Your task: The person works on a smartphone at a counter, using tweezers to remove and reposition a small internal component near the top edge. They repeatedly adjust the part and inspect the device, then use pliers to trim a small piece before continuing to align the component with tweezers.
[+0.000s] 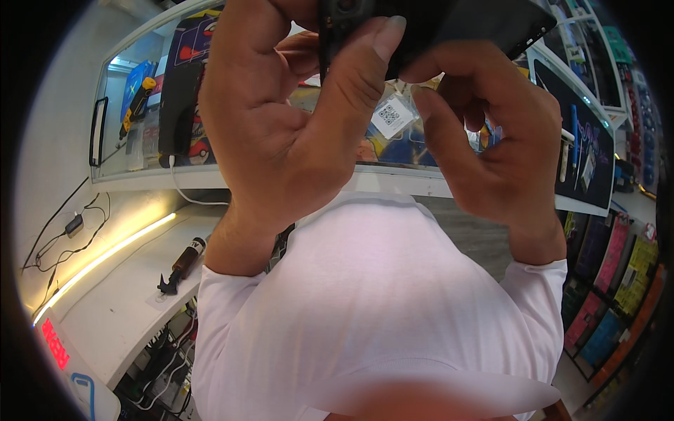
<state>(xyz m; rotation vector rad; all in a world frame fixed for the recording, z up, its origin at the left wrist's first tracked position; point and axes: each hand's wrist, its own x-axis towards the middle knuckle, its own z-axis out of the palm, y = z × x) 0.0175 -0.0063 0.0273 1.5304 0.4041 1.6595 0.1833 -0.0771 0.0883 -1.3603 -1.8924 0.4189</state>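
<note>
My left hand grips a black phone at the top of the view, its thumb lying over the phone beside the camera bump. My right hand is curled just below the phone's right part, index finger and thumb close together near its lower edge; what lies between those fingertips is too small to make out. A small clear packet with a square code label shows between my hands, over the cluttered glass counter.
Left on the counter are a yellow-black tool and a dark device with a white cable. A dark mat holds tools at right. Below left, a syringe-like applicator lies on a white shelf. Colourful packages hang at lower right.
</note>
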